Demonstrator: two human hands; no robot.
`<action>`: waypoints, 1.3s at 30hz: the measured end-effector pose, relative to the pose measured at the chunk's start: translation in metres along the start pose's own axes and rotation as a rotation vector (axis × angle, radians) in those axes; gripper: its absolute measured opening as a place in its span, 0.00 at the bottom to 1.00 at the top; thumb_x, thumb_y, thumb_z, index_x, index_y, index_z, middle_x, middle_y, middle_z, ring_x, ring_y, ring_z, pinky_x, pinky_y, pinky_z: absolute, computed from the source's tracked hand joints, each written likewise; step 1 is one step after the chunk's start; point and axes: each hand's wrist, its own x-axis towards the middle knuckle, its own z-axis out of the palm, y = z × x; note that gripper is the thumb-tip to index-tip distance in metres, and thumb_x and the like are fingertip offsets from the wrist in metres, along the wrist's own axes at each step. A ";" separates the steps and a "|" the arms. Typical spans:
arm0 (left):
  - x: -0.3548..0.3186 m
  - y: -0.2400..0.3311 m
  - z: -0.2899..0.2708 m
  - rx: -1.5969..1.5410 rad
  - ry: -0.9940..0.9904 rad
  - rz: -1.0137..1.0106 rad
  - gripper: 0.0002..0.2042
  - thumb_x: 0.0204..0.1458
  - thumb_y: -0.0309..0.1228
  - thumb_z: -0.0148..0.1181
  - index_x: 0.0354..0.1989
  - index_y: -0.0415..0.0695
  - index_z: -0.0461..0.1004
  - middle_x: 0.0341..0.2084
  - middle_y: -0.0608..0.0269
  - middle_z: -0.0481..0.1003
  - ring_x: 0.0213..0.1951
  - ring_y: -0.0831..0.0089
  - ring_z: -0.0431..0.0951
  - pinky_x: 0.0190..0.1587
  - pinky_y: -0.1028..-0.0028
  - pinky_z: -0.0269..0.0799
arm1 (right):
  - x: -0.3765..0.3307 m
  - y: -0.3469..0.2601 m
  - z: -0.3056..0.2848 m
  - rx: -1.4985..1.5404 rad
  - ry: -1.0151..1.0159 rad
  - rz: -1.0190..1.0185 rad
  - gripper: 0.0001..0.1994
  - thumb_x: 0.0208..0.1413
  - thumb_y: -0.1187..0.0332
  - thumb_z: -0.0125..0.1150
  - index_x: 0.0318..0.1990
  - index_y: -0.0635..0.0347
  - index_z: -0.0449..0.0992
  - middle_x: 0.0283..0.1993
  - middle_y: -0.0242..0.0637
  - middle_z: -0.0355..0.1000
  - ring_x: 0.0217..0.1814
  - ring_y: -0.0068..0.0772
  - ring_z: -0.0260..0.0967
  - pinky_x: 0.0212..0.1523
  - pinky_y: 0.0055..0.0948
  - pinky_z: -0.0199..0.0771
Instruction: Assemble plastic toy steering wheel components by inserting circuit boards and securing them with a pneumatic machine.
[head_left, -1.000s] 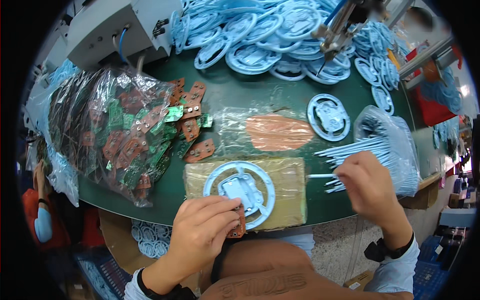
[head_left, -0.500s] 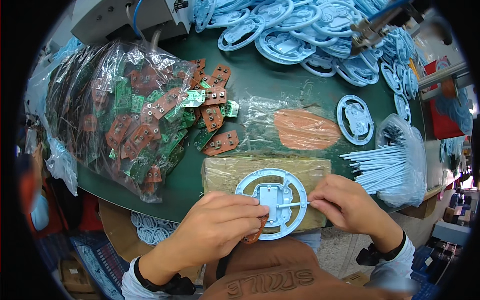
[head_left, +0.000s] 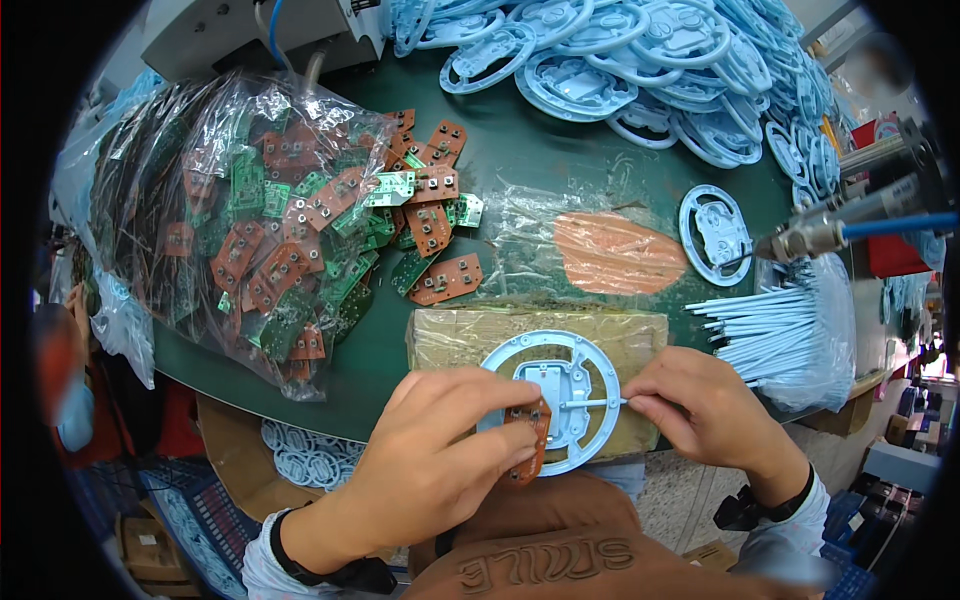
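Observation:
A pale blue plastic steering-wheel-shaped part [head_left: 604, 432] lies in front of me on a padded brown block [head_left: 440, 336]. My left hand [head_left: 435, 440] reaches over its left side and grips a brown circuit board [head_left: 530, 440] between the fingers. The board is tilted and overlaps the wheel's left inner part. Fingers and board hide the left rim there. My right hand [head_left: 700, 405] pinches the outer end of a thin pale blue rod [head_left: 592, 403] at the wheel's right rim. The rod runs inward across the rim toward the wheel's centre.
Loose circuit boards [head_left: 430, 228] spill from a clear plastic bag [head_left: 230, 230] at left. Wheel parts [head_left: 640, 60] are heaped at the back; a single one [head_left: 712, 236] lies at right. Bundled rods [head_left: 765, 335] sit in a bag. A metal tool with blue hose [head_left: 815, 238] hangs above them.
My left hand has turned the circuit board up over the wheel's left inner part, its fingers lifting. The hose tool has swung lower on the right. My right hand keeps its pinch on the rod.

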 end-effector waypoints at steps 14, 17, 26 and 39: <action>0.014 0.000 0.024 0.149 0.093 0.050 0.11 0.39 0.22 0.69 0.35 0.41 0.79 0.39 0.61 0.78 0.41 0.61 0.79 0.40 0.64 0.75 | 0.000 0.002 0.003 0.035 0.014 0.007 0.06 0.52 0.76 0.66 0.38 0.61 0.79 0.33 0.40 0.72 0.36 0.45 0.72 0.36 0.37 0.73; 0.017 0.004 0.022 0.167 0.086 0.029 0.12 0.39 0.24 0.70 0.35 0.41 0.79 0.40 0.61 0.78 0.41 0.62 0.79 0.40 0.65 0.76 | -0.001 0.004 0.003 0.027 0.025 -0.004 0.06 0.52 0.76 0.66 0.37 0.61 0.79 0.33 0.40 0.72 0.35 0.45 0.72 0.35 0.37 0.73; 0.008 0.015 0.024 0.306 -0.041 0.052 0.24 0.43 0.28 0.66 0.54 0.53 0.80 0.45 0.57 0.72 0.45 0.60 0.76 0.44 0.67 0.76 | 0.000 -0.012 -0.009 -0.145 0.040 -0.054 0.10 0.50 0.74 0.68 0.41 0.60 0.79 0.36 0.41 0.73 0.39 0.46 0.72 0.39 0.39 0.73; 0.001 0.006 0.035 0.243 0.037 0.128 0.21 0.42 0.28 0.64 0.49 0.47 0.80 0.46 0.55 0.72 0.47 0.59 0.76 0.45 0.66 0.76 | 0.074 0.018 -0.253 0.492 0.287 -0.431 0.31 0.70 0.46 0.43 0.64 0.66 0.67 0.61 0.53 0.71 0.66 0.44 0.68 0.69 0.44 0.65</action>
